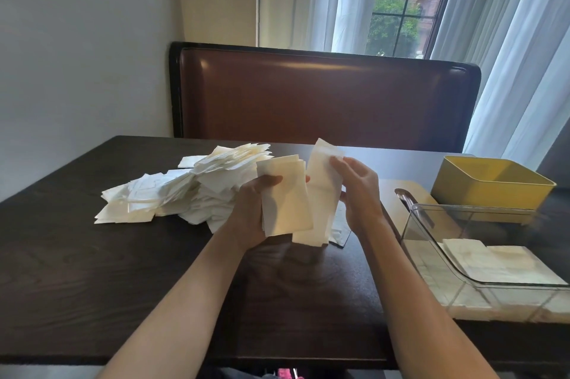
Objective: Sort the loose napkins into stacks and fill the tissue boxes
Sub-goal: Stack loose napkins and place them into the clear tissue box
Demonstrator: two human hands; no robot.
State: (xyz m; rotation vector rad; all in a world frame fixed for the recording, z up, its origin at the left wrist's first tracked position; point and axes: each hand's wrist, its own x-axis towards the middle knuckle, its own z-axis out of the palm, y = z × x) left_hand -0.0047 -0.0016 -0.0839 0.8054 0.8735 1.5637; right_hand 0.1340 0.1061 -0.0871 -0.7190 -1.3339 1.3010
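A big heap of loose white napkins lies on the dark table, left of centre. My left hand grips a small stack of napkins upright above the table. Right beside it, my right hand pinches a single napkin by its upper edge. A clear plastic tissue box stands at the right with napkins lying inside it. Behind it sits a yellow tissue box that looks hollow.
A flat lid with a slot lies under the boxes at the right. A brown leather bench back runs along the table's far side. A window with sheer curtains is behind it. The table's near edge is close to my body.
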